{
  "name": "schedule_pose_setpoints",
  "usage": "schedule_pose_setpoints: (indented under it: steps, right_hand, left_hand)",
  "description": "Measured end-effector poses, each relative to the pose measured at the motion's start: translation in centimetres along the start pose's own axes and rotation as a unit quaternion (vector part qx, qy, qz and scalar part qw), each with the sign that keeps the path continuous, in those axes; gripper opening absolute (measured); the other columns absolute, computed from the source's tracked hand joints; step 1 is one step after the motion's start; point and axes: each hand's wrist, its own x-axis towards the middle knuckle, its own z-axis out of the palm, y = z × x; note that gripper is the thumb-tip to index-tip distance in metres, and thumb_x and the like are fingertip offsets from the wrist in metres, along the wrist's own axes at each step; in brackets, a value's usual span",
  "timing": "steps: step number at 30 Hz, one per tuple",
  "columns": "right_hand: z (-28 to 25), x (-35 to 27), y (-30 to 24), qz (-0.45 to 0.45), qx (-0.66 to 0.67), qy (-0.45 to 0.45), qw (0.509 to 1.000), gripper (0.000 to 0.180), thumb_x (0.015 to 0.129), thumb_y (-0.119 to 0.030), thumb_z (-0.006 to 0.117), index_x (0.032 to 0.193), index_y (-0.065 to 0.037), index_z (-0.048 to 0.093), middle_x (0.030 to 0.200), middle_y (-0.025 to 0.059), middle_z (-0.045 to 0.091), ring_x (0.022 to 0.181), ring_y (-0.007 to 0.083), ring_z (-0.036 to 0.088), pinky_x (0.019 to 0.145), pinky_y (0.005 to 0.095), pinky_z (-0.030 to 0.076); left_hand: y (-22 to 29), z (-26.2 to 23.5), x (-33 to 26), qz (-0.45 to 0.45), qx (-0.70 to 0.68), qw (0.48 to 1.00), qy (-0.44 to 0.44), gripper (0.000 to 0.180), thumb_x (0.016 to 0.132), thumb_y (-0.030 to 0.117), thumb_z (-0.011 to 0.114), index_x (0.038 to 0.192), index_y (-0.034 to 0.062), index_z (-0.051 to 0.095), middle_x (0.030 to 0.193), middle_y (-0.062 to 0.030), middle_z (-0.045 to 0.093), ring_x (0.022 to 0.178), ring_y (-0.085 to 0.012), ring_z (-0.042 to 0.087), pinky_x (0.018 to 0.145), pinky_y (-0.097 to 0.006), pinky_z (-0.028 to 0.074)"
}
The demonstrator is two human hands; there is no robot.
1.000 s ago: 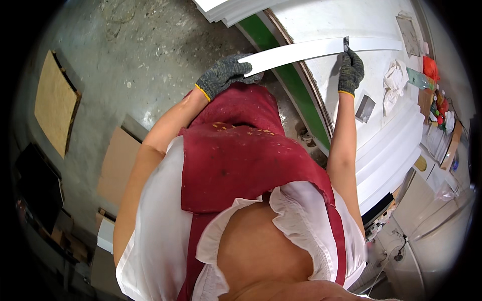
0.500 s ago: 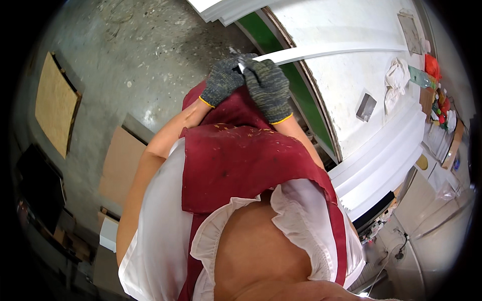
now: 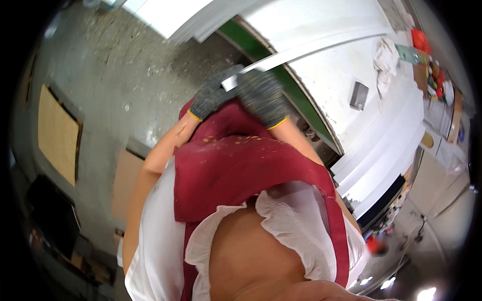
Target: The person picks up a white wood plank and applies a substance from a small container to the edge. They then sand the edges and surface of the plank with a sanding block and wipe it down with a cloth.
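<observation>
A long white strip [image 3: 301,54] runs from the upper right across the worktable's edge to my hands, its near end showing between them. Both hands wear grey knit gloves with yellow cuffs. My right hand [image 3: 262,95] is closed around the strip just short of that end. On the other side, my left hand [image 3: 213,93] has its fingers curled at the strip's end; they are partly hidden and smeared by motion. Below both hands lies the dark red apron over my lap.
The white worktable [image 3: 329,75] has a green side and carries a small grey block [image 3: 358,96], a crumpled white cloth [image 3: 385,57] and stacked white strips [image 3: 384,150]. More white boards [image 3: 188,22] stick out at the top. Wooden panels [image 3: 57,135] stand at left on the concrete floor.
The view has swung, so the table and boards sit differently in it. The strip's white end now shows more plainly between my gloves, and both hands have shifted slightly.
</observation>
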Motion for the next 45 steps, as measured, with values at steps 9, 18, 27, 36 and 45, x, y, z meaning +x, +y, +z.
schedule_pose_setpoints:
  steps: [9,18,27,36,45]
  right_hand:
    - [0.5,0.6,23.2,0.318,0.155,0.254,0.9,0.019,0.089,-0.026,0.064,0.099,-0.013,0.073,0.096,0.0118,0.068,0.09,0.0312,0.065,0.08,0.0415,0.051]
    - [0.6,0.7,10.2,0.031,0.098,0.289,0.952,0.017,0.086,-0.023,0.062,0.1,-0.015,0.07,0.087,0.0053,0.063,0.082,0.0247,0.063,0.076,0.039,0.053]
    - [-1.1,0.9,18.3,0.178,0.153,0.204,0.95,0.013,0.088,-0.017,0.066,0.099,-0.011,0.07,0.085,0.0065,0.066,0.08,0.0252,0.061,0.07,0.0388,0.052]
    - [1.4,3.4,43.6,0.363,0.166,0.313,0.862,0.017,0.089,-0.027,0.065,0.098,-0.014,0.072,0.097,0.0116,0.068,0.094,0.0312,0.065,0.085,0.0397,0.051]
    - [1.4,3.7,57.2,0.436,0.1,0.262,0.855,0.033,0.089,-0.038,0.058,0.104,-0.013,0.073,0.104,0.0144,0.07,0.101,0.0344,0.064,0.091,0.0454,0.048]
  left_hand:
    - [0.9,-1.2,0.5,-0.124,-0.052,0.987,-0.093,0.057,0.081,0.018,0.079,0.133,0.0053,0.058,0.129,-0.0132,0.063,0.119,-0.0223,0.059,0.103,-0.036,0.045]
    - [2.5,-1.0,7.0,-0.089,0.045,0.962,-0.254,0.086,0.078,0.026,0.08,0.149,0.005,0.037,0.143,-0.0161,0.051,0.132,-0.0257,0.048,0.109,-0.037,0.038]
    - [1.9,-6.5,-2.6,-0.178,0.16,0.938,-0.252,0.077,0.079,0.014,0.069,0.149,0.0085,0.037,0.145,-0.0207,0.047,0.133,-0.0341,0.048,0.11,-0.041,0.04]
    - [1.5,-7.0,-4.3,-0.213,0.185,0.927,-0.246,0.079,0.076,0.008,0.066,0.149,0.0089,0.037,0.145,-0.0198,0.047,0.129,-0.0363,0.05,0.105,-0.043,0.045]
    - [0.4,-7.3,-5.4,-0.24,0.192,0.92,-0.242,0.079,0.075,0.005,0.064,0.149,0.0088,0.037,0.143,-0.0192,0.049,0.123,-0.0372,0.055,0.101,-0.043,0.048]
